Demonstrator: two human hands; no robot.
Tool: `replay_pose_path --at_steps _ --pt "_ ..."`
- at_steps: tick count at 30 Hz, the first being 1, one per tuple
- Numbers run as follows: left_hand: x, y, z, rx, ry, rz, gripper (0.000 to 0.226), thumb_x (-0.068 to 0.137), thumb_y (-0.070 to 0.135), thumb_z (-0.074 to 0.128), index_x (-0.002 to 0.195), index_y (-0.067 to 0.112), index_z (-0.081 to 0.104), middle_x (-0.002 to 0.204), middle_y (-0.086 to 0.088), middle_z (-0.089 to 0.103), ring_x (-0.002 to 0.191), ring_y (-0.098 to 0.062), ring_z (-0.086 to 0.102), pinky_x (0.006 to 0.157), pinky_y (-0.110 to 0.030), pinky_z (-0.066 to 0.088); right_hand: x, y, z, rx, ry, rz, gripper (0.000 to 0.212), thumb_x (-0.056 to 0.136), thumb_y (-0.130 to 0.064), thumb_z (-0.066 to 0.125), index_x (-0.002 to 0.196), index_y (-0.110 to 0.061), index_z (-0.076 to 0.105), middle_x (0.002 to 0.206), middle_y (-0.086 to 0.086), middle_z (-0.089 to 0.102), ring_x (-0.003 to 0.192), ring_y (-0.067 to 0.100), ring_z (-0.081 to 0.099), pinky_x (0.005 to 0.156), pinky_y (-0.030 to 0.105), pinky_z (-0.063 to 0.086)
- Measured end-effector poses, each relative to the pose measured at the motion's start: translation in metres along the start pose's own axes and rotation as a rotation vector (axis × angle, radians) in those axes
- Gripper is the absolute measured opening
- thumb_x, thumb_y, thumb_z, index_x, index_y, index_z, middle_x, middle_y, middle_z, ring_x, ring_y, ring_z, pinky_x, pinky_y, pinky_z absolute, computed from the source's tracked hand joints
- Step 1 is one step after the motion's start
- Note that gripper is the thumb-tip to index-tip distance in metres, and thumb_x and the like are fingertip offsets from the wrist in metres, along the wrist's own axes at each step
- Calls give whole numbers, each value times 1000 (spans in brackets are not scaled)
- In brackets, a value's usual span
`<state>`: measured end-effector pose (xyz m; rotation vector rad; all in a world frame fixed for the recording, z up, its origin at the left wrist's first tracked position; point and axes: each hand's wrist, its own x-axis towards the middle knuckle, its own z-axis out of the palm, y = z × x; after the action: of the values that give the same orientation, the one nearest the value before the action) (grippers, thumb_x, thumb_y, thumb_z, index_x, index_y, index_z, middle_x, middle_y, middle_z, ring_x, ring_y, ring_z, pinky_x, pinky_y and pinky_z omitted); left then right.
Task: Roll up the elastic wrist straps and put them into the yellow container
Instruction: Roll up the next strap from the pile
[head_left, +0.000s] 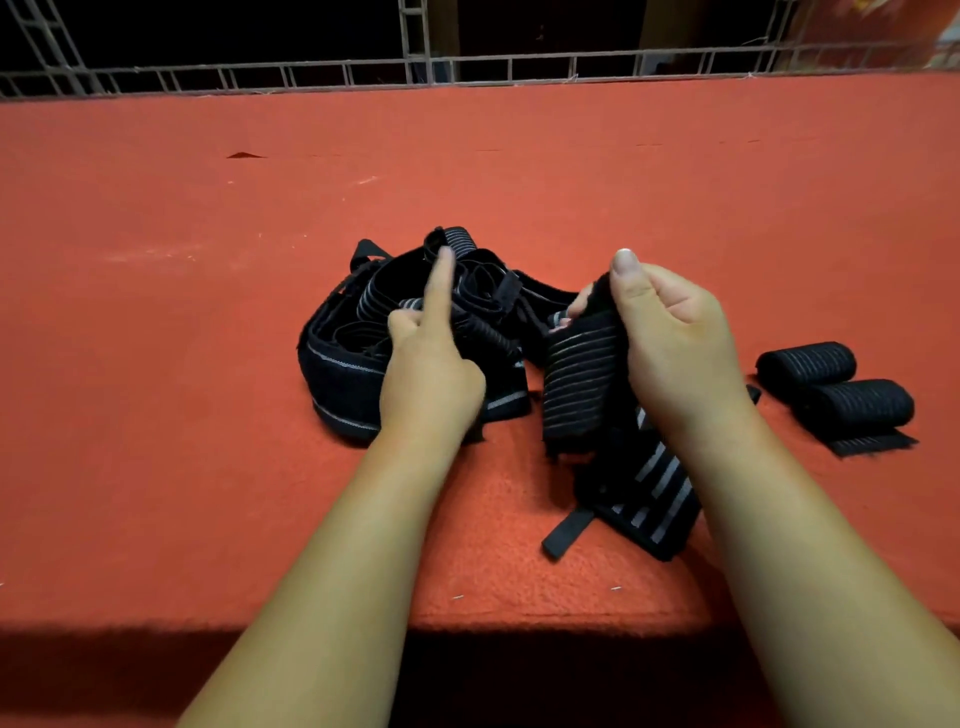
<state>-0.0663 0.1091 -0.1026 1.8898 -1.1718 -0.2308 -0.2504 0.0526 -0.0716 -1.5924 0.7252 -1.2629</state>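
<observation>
My right hand (670, 338) pinches a strap (582, 374) upright, my left hand (431, 374) rests on the pile (353, 322), index finger out, other fingers curled.

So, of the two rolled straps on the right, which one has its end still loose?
The nearer roll: a flat black tail lies out from under it on the cloth. The farther roll shows no loose end.

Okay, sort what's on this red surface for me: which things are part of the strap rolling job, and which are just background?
Job:
- tangled strap pile
- strap gripped in right hand
- left hand
- two rolled straps

Background:
- red cloth
- metal grille

No yellow container visible.
</observation>
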Motion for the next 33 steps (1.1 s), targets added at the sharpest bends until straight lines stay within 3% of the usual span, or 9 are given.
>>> replay_pose_path --at_steps 3,7,10,12,15,20,25,29,33 --pt "0 5 1 141 -192 146 101 89 -1 54 154 72 29 147 2 35 103 -17 61 92 -37 55 -2 -2 2 101 -82 68 50 116 -38 47 93 -2 72 86 19 80 90 47 78 87 63 63" --pt "0 5 1 65 -262 292 75 98 20 69 148 70 42 136 8 40 113 -9 60 99 -28 49 -2 3 0 169 -125 136 54 115 -43 47 99 1 74 96 29 79 97 49 78 96 68 60" --pt "1 3 9 35 -204 290 31 100 27 73 119 50 68 121 13 46 106 -8 59 92 -33 52 -2 7 -2 183 -139 181 58 113 -49 49 98 -2 78 100 32 78 102 56 74 99 73 56" --pt "4 0 13 18 -116 239 13 100 23 73 97 35 70 114 11 52 99 -10 57 85 -33 47 -1 6 -3 139 -126 211 60 113 -51 48 97 -3 81 101 28 79 98 47 77 98 67 59" --pt "12 -5 14 -7 -9 154 6 103 20 66 102 21 72 111 0 61 103 -18 60 82 -25 36 0 7 -6 -75 -106 235 63 111 -57 49 104 -2 78 99 18 81 84 25 74 95 60 59" --pt "15 -3 -3 -332 102 113 13 103 27 64 93 33 71 101 4 71 95 -11 67 83 -33 50 -1 10 -9 -293 -251 381 60 101 -78 47 99 -33 86 98 -8 84 97 10 78 103 42 54" --pt "3 9 -9 -418 108 348 35 88 -2 73 89 33 74 103 7 65 98 2 63 89 -15 45 4 14 -4 33 -347 541 93 88 -94 44 100 -10 80 107 21 77 87 33 70 83 41 52" --pt "-1 10 -12 -383 36 440 25 88 -2 80 99 20 80 112 1 67 110 -3 64 97 -15 46 -2 6 -2 -154 -350 394 59 93 -83 57 113 -34 83 111 -10 83 108 16 78 108 48 53" --pt "-8 15 -18 -358 -59 515 40 89 1 81 124 19 75 123 2 69 119 -11 67 107 -30 52 -6 4 10 -210 -286 335 43 98 -69 63 115 -31 77 100 -17 82 92 3 79 86 34 59"
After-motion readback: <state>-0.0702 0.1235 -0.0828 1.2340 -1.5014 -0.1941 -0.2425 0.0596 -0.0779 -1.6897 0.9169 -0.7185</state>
